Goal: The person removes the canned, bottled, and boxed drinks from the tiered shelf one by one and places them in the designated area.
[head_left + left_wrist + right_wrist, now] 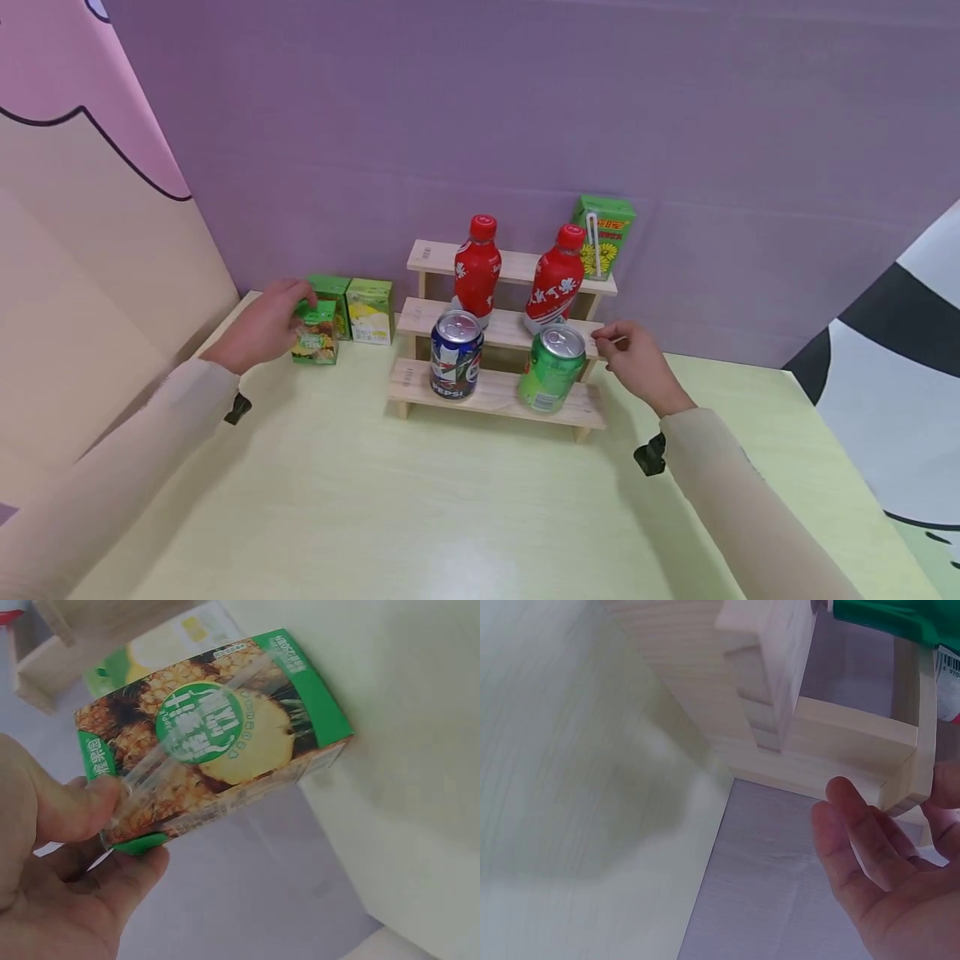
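My left hand point(270, 323) pinches one end of a pineapple juice box point(217, 727), thumb on the printed front and fingers behind. In the head view this juice box point(315, 335) is at the left, in front of two other drink boxes. On the other side, my right hand point(630, 358) grips the right end of the middle board of a three-step wooden shelf point(495, 400). Close up, its thumb and fingers point(847, 795) lie on either side of the board end point(911, 780).
Two red bottles point(476, 275) stand on the middle step. A Pepsi can point(455, 358) and a green can point(552, 371) occupy the lowest step. On the top step is a green drink carton point(603, 233). A yellow-green box point(371, 312) stands by the purple back wall point(480, 108).
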`<move>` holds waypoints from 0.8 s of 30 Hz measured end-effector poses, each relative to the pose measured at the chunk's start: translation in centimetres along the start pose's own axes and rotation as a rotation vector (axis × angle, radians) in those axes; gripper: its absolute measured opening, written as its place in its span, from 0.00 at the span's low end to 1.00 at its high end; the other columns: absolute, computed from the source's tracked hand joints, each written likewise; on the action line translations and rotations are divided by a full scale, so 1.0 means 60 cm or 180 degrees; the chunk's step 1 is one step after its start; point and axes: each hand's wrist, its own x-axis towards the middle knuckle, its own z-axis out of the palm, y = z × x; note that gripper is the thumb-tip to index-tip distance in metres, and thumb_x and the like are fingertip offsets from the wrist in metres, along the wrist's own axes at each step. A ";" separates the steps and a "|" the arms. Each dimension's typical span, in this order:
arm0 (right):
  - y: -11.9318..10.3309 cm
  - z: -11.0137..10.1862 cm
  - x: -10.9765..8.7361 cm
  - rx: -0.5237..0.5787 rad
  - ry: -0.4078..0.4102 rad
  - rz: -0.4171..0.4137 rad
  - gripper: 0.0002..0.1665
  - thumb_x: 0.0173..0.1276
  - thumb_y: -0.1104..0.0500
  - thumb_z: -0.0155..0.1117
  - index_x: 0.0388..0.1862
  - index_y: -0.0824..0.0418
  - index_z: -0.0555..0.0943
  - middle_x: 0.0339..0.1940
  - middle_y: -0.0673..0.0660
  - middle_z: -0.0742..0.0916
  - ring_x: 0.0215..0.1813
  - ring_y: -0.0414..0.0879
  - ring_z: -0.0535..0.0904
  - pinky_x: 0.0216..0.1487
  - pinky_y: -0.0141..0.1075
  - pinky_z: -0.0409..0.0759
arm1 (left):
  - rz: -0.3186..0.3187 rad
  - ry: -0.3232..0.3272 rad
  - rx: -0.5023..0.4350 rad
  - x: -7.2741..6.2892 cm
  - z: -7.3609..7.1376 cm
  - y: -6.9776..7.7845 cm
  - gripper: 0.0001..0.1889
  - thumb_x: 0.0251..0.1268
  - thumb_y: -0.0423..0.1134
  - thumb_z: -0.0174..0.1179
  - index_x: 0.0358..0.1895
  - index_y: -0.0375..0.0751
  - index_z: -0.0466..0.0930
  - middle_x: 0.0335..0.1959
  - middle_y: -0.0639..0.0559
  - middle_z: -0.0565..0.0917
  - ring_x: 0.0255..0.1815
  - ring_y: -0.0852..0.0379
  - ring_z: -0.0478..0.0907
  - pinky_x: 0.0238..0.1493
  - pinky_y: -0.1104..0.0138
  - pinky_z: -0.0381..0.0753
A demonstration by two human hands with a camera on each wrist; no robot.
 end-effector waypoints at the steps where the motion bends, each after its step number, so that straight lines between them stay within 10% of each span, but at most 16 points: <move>1: 0.001 0.001 0.001 0.0002 0.0001 -0.0011 0.12 0.74 0.63 0.48 0.49 0.70 0.74 0.53 0.65 0.77 0.47 0.61 0.77 0.43 0.41 0.80 | -0.0037 0.0009 0.0020 -0.002 0.001 -0.004 0.17 0.51 0.16 0.47 0.45 0.30 0.73 0.49 0.36 0.74 0.55 0.39 0.66 0.49 0.49 0.70; 14: 0.002 0.001 -0.002 -0.0028 -0.0033 -0.0077 0.13 0.74 0.65 0.47 0.50 0.72 0.73 0.50 0.67 0.76 0.46 0.59 0.77 0.45 0.48 0.80 | 0.0283 0.0598 0.0389 -0.001 0.037 -0.025 0.12 0.50 0.23 0.67 0.39 0.32 0.77 0.45 0.38 0.76 0.51 0.39 0.66 0.52 0.49 0.70; 24: -0.004 0.004 -0.003 -0.0066 -0.0007 -0.0051 0.12 0.74 0.65 0.48 0.50 0.72 0.73 0.48 0.66 0.76 0.46 0.60 0.76 0.45 0.48 0.80 | 0.0240 0.0578 0.0286 0.011 0.035 -0.026 0.12 0.51 0.21 0.66 0.39 0.31 0.78 0.44 0.39 0.76 0.49 0.41 0.67 0.51 0.51 0.71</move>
